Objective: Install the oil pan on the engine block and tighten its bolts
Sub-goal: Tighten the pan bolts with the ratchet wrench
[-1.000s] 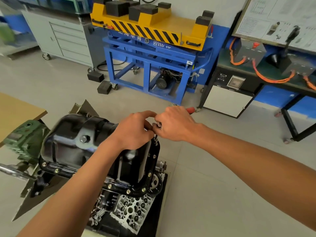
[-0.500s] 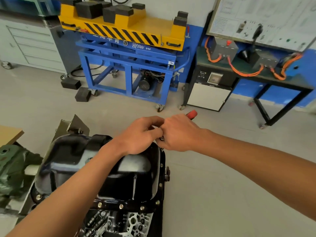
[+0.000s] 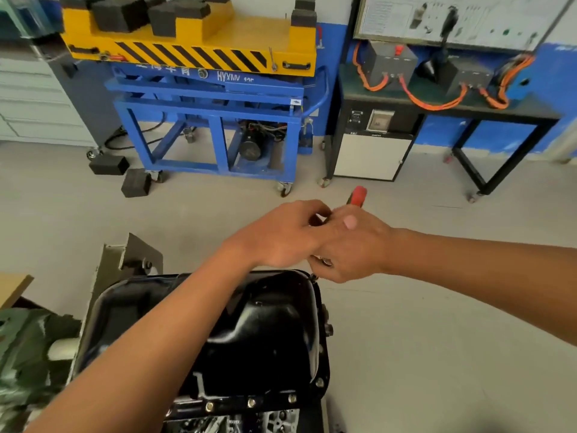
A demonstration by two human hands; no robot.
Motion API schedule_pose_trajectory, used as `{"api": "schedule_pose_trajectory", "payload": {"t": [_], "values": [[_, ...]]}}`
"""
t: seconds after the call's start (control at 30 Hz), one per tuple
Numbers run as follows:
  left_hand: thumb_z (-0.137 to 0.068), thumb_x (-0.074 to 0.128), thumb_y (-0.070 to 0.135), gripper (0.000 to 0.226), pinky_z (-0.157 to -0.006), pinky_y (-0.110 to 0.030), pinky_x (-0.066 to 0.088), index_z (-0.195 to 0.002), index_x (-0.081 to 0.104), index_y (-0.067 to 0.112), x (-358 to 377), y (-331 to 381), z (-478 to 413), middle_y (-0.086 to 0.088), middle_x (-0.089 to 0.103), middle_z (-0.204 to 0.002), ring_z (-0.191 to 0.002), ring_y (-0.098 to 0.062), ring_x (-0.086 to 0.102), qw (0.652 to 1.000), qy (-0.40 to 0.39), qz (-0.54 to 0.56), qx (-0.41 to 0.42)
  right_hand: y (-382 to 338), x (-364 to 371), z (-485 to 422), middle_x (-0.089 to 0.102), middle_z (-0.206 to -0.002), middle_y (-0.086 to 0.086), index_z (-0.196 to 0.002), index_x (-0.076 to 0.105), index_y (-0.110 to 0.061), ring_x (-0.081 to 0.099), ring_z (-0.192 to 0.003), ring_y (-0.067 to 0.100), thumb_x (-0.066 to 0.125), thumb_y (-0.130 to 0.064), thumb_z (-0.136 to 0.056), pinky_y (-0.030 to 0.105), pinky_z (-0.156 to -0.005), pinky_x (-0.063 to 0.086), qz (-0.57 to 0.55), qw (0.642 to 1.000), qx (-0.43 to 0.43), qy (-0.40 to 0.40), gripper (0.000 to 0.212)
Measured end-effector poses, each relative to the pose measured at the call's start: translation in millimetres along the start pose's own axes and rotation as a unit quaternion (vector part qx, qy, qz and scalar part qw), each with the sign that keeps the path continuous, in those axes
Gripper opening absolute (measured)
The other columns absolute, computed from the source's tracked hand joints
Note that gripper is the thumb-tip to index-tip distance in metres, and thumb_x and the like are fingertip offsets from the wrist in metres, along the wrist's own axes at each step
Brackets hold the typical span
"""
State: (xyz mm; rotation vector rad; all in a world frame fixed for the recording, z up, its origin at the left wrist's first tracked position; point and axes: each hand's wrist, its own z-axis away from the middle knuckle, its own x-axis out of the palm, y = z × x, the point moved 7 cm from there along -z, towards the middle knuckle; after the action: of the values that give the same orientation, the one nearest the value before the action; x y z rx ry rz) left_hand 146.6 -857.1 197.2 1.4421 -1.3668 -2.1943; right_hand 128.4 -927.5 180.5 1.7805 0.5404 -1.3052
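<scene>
Both hands meet over the far right corner of the oil pan (image 3: 265, 332), I judge to steady the red-handled tool (image 3: 358, 195) on the corner bolt (image 3: 313, 277). My right hand (image 3: 352, 245) is curled round it and my left hand (image 3: 281, 235) pinches it alongside. Seated on the engine block (image 3: 274, 420), the oil pan lies just beneath my fingers.

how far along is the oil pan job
Done: oil pan sits on the engine, bolts seated along its near flange. In hand: right hand grips a red-handled tool at the far right corner bolt, left hand curled beside it. Left: finishing that corner; tightness of the rest can't be judged.
</scene>
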Motion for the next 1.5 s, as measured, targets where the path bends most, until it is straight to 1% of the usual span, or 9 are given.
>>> {"api": "schedule_pose_trajectory", "payload": {"t": [0.13,0.3,0.47,0.63,0.87,1.13,1.23,1.33,1.5], "values": [[-0.083,0.046,0.08,0.072,-0.094,-0.032,0.052,-0.123,0.064,0.022,-4,-6,-3,0.01,0.071,-0.107,-0.099,-0.005,0.066,0.999,-0.029,-0.017,-0.014,0,-14,-1,0.044,-0.049,0.002,-0.051,0.051,-0.015,0.042,-0.047,0.021,0.062,-0.023,-0.083,0.028,-0.053,0.04,-0.023,0.992,-0.121,0.024,0.035],[-0.076,0.048,0.08,0.083,-0.101,-0.024,0.047,-0.14,0.053,0.028,-3,-11,-6,0.013,0.066,-0.12,-0.11,0.0,0.062,0.998,-0.046,0.003,-0.034,2,-2,-6,0.018,-0.051,-0.011,-0.052,0.026,-0.02,0.033,-0.047,0.017,0.056,-0.023,-0.085,0.023,-0.047,0.022,-0.122,0.99,0.067,-0.023,0.045],[-0.08,0.052,0.078,0.073,-0.103,-0.035,0.049,-0.135,0.057,0.03,-4,-12,-2,0.011,0.068,-0.121,-0.11,-0.001,0.063,0.998,-0.047,0.017,-0.028,6,2,-10,0.038,-0.057,-0.008,-0.065,0.051,-0.016,0.036,-0.051,0.011,0.044,-0.03,-0.095,0.027,-0.051,0.029,-0.157,0.983,0.068,-0.063,0.033],[-0.08,0.055,0.07,0.06,-0.084,-0.04,0.057,-0.113,0.067,0.022,-31,-8,5,0.0,0.074,-0.098,-0.091,-0.017,0.07,0.994,0.03,0.102,0.003,28,-25,-38,0.03,-0.042,-0.01,-0.05,0.03,-0.026,0.031,-0.039,0.007,0.053,-0.037,-0.085,0.023,-0.045,0.017,-0.182,0.981,0.06,-0.021,0.043],[-0.087,0.058,0.059,0.047,-0.086,-0.055,0.052,-0.107,0.069,0.018,-41,-26,9,-0.015,0.072,-0.093,-0.09,-0.034,0.068,0.989,0.075,0.125,-0.009,26,-8,-59,0.046,-0.05,-0.01,-0.061,0.047,-0.028,0.043,-0.046,0.006,0.054,-0.042,-0.088,0.021,-0.046,0.023,-0.23,0.966,0.112,-0.033,0.031],[-0.084,0.062,0.061,0.051,-0.073,-0.038,0.055,-0.114,0.068,0.021,-34,-37,8,-0.004,0.074,-0.085,-0.078,-0.021,0.069,0.989,0.071,0.131,-0.007,17,2,-56,0.042,-0.048,-0.01,-0.063,0.055,-0.018,0.039,-0.044,0.008,0.056,-0.035,-0.089,0.022,-0.046,0.025,-0.234,0.964,0.115,-0.042,0.031],[-0.083,0.066,0.059,0.051,-0.072,-0.026,0.053,-0.119,0.066,0.022,-31,-40,7,0.004,0.074,-0.082,-0.076,-0.01,0.068,0.99,0.051,0.134,-0.009,6,-2,-53,0.038,-0.052,-0.01,-0.062,0.05,-0.018,0.041,-0.051,0.01,0.048,-0.037,-0.095,0.024,-0.049,0.029,-0.205,0.975,0.062,-0.055,0.038],[-0.079,0.065,0.063,0.059,-0.088,-0.039,0.057,-0.123,0.065,0.023,-31,-42,6,0.001,0.076,-0.095,-0.09,-0.017,0.072,0.989,0.049,0.139,-0.008,-9,-5,-50,0.034,-0.053,-0.007,-0.056,0.034,-0.022,0.041,-0.056,0.015,0.042,-0.038,-0.099,0.028,-0.056,0.038,-0.173,0.981,-0.024,-0.083,0.047],[-0.075,0.067,0.068,0.058,-0.085,-0.033,0.057,-0.115,0.068,0.027,-42,-47,6,0.007,0.076,-0.094,-0.089,-0.011,0.072,0.985,0.111,0.132,-0.001,-4,-12,-53,0.051,-0.049,-0.003,-0.064,0.059,-0.016,0.046,-0.053,0.017,0.045,-0.038,-0.098,0.03,-0.062,0.046,-0.133,0.978,-0.122,-0.101,0.042]]}}
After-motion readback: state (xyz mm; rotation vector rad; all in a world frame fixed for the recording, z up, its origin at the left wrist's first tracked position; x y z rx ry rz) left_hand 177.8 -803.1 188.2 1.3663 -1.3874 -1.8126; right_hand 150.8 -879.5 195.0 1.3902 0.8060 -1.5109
